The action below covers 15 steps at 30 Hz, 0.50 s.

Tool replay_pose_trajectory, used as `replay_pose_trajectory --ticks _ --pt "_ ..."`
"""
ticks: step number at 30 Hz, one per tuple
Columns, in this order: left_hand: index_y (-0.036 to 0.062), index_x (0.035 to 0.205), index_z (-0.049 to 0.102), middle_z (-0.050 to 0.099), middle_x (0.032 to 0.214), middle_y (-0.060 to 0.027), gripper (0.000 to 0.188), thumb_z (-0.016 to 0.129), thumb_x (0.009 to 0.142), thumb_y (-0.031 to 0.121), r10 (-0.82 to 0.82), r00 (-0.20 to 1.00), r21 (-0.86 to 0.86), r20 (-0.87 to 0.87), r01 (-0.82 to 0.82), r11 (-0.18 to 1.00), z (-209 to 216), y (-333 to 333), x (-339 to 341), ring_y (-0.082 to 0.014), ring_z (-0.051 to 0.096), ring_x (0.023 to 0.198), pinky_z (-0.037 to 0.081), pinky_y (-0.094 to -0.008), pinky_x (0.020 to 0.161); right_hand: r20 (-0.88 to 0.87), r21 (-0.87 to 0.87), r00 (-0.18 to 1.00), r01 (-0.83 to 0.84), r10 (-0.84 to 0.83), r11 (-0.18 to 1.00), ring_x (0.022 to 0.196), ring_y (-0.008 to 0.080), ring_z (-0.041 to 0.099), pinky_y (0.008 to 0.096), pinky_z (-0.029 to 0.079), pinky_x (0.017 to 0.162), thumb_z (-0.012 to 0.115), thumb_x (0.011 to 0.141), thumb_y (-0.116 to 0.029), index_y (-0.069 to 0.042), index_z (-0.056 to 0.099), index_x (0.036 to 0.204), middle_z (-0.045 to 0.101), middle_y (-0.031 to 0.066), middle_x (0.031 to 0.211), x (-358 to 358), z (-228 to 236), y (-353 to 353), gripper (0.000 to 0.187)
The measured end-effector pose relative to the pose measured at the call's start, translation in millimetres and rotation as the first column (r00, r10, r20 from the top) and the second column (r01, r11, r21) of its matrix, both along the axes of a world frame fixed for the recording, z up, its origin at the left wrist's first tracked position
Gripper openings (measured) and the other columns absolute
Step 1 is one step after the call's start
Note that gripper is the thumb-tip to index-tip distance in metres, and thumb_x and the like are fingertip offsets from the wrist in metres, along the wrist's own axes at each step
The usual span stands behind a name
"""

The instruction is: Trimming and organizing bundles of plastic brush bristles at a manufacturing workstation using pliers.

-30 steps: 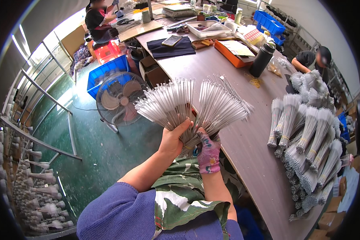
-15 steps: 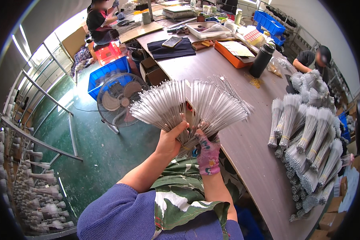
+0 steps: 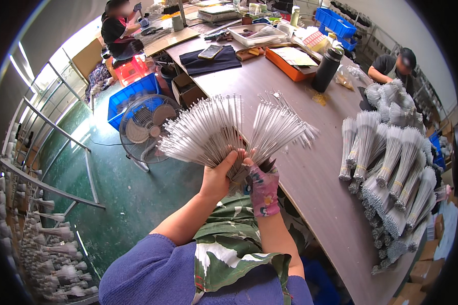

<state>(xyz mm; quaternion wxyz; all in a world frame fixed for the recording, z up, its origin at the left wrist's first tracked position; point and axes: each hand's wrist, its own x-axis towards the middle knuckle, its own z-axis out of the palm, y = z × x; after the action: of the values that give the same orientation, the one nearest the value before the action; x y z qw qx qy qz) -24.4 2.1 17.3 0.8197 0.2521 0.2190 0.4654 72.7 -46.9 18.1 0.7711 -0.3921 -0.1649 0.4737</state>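
Observation:
In front of me, a large fan of thin wire brushes [image 3: 203, 129] with white bristle ends spreads from my left hand [image 3: 220, 175], whose bare fingers and thumb close round the wire stems. A smaller fan of the same brushes [image 3: 276, 127] rises from my right hand [image 3: 262, 185], closed on their stems and wearing a flowered pink glove with bare fingertips. Both hands meet at the stems, and a gap parts the two fans at the top. Several loose brushes [image 3: 303, 129] lie on the table just behind the right-hand fan.
Many banded brush bundles [image 3: 392, 162] are piled on the table [image 3: 310, 178] at right. Farther back stand a black bottle [image 3: 328, 69], an orange box [image 3: 290, 71] and a phone [image 3: 210, 52] on dark cloth. A floor fan [image 3: 150, 129] is at left. Two people sit beyond.
Brushes have shifted between my hands: the left fan looks fuller, the right one thinner. The gap between the fans has widened.

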Motion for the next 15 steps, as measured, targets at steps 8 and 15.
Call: replay_pose_trajectory --ticks 8,15 --pt "0.0014 0.100 0.055 0.061 0.098 -0.0069 0.018 0.059 0.082 0.000 0.096 0.982 0.376 -0.164 -0.028 0.926 -8 -2 -7 -0.0166 0.060 0.088 0.049 -0.0294 0.077 0.125 0.008 0.981 -0.151 0.149 0.989 0.082 0.0124 0.060 0.0235 0.048 0.075 0.064 0.078 0.001 0.001 0.060 0.098 0.063 0.0058 0.091 6 8 7 0.021" --pt "0.0020 0.099 0.057 0.062 0.094 -0.0059 0.017 0.057 0.083 -0.002 0.066 0.995 0.132 -0.072 -0.056 0.990 -8 3 -12 -0.0153 0.059 0.086 0.049 -0.0288 0.075 0.026 -0.045 0.993 -0.112 0.113 0.993 0.080 0.0131 0.061 0.0234 0.048 0.073 0.064 0.079 -0.001 -0.001 0.060 0.100 0.064 0.0063 0.091 -2 2 11 0.022"
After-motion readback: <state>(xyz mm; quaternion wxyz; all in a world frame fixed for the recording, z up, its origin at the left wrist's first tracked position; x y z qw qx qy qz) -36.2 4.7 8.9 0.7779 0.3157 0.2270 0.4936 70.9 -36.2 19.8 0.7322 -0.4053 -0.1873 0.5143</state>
